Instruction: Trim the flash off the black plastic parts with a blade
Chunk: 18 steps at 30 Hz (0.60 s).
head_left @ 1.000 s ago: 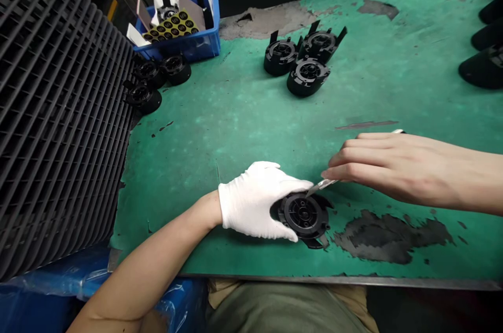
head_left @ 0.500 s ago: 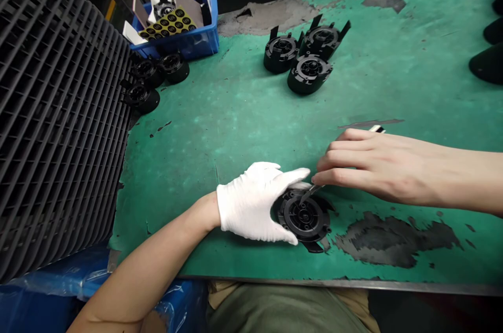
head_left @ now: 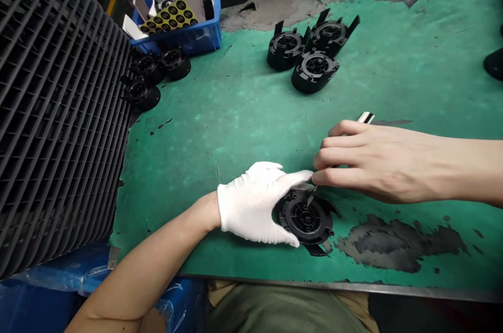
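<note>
My left hand (head_left: 257, 204), in a white glove, curves its thumb and fingers around a round black plastic housing (head_left: 306, 220) on the green tabletop. The housing has a ringed, ribbed face turned up and tabs along its rim. My bare right hand (head_left: 353, 162) is closed on a slim knife-like tool (head_left: 367, 117). Its pale and black rear end sticks out above the knuckles. The narrow metal tip points down at the housing's face, near the centre; I cannot tell whether it touches. My right fingers hide most of the tool and meet the gloved fingertip.
Three similar black housings (head_left: 314, 72) stand at the back middle, several more (head_left: 142, 93) at the left. A blue bin (head_left: 200, 39) holds a sticker sheet (head_left: 170, 17) and boards. A dark grille (head_left: 58, 113) rises at the left. Dark objects (head_left: 494, 64) sit at the right edge.
My right hand has shifted slightly left and up, and the tool stands steeper, its tip a little to the right. My left hand keeps its hold. The view has turned slightly.
</note>
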Tool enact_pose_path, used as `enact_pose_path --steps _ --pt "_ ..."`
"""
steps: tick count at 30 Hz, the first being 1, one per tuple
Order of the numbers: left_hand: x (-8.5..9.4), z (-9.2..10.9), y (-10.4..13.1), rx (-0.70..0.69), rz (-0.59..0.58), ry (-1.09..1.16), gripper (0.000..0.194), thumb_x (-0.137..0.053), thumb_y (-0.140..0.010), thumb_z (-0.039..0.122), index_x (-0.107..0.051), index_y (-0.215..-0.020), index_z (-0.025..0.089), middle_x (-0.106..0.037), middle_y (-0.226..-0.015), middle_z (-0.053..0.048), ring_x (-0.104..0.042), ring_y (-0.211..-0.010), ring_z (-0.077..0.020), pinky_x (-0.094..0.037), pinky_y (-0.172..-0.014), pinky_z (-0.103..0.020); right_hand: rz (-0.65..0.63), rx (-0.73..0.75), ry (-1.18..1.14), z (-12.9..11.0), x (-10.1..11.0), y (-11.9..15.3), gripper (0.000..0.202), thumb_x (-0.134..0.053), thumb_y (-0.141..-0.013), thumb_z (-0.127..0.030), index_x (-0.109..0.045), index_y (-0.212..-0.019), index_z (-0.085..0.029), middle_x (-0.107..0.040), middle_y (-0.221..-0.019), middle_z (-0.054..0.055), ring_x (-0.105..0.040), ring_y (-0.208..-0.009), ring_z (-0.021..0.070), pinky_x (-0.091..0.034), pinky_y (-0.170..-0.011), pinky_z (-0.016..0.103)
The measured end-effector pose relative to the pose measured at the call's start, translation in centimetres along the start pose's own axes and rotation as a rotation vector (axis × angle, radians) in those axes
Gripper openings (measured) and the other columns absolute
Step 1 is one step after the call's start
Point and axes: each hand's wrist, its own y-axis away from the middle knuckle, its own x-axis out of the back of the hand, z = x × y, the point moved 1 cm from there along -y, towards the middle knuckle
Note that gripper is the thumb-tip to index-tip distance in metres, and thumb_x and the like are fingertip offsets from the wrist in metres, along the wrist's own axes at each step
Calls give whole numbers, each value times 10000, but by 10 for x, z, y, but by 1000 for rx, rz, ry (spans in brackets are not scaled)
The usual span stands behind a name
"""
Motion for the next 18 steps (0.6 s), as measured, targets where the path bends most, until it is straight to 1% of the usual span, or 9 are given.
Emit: enact_pose_path --steps 2,4,6,8,10,13,15,18 --pt "0 0 -1 -3 -1 4 1155 -1055 -934 781 -607 -1854 244 -906 -1547 -218 -864 -1398 -533 -598 -1350 -717 -16 15 6 1 -1 -4 405 -464 -1220 -73 -777 -1180 -327 -733 -979 15 -643 -861 280 -432 -916 474" --pt "-1 -1 -1 -6 2 6 1157 -1057 -926 787 -613 -1841 235 -913 -1513 -214 -875 -1355 -528 -610 -1331 -712 -36 15 0 3 0 -7 427 -435 -1239 -90 -775 -1184 -342 -752 -991 14 -638 -875 284 -428 -923 482" --pt "-3 -3 0 -13 16 15 1210 -1059 -926 783 -573 -1875 211 -900 -1561 -234 -869 -1388 -543 -613 -1336 -722 -50 13 -18 5 1 -11 438 -430 -1243 -103 -786 -1214 -357 -762 -1003 11 -639 -892 284 -428 -931 486" --pt "-6 -4 1 -31 40 42 1339 -1075 -925 769 -448 -1966 204 -861 -1678 -252 -841 -1492 -558 -599 -1382 -730 -46 34 -21 7 3 -15 432 -446 -1237 -107 -795 -1220 -363 -759 -1014 10 -645 -912 283 -430 -932 482" --pt "-8 -6 2 -44 56 73 1484 -1100 -925 740 -280 -2049 225 -814 -1780 -251 -800 -1606 -558 -571 -1440 -729 -28 68 4 8 6 -21 430 -438 -1246 -107 -789 -1202 -354 -755 -1028 12 -644 -921 280 -430 -927 474" --pt "-11 -7 3 -53 65 98 1634 -1137 -916 673 -94 -2095 235 -781 -1831 -255 -736 -1726 -563 -551 -1482 -737 -11 111 52 9 11 -29 443 -406 -1267 -101 -780 -1200 -329 -738 -1021 17 -617 -897 273 -431 -925 471" --pt "-13 -7 4 -53 67 104 1703 -1151 -904 665 -19 -2101 234 -769 -1843 -265 -702 -1771 -572 -554 -1487 -748 -9 132 67 9 13 -33 429 -413 -1272 -106 -778 -1192 -318 -716 -1000 19 -594 -880 272 -420 -911 474" --pt "-15 -10 6 -52 70 99 1742 -1144 -906 707 28 -2105 234 -768 -1841 -269 -686 -1788 -575 -555 -1497 -750 -15 149 58 9 15 -38 409 -418 -1287 -133 -758 -1151 -316 -684 -969 15 -576 -866 271 -396 -879 474"
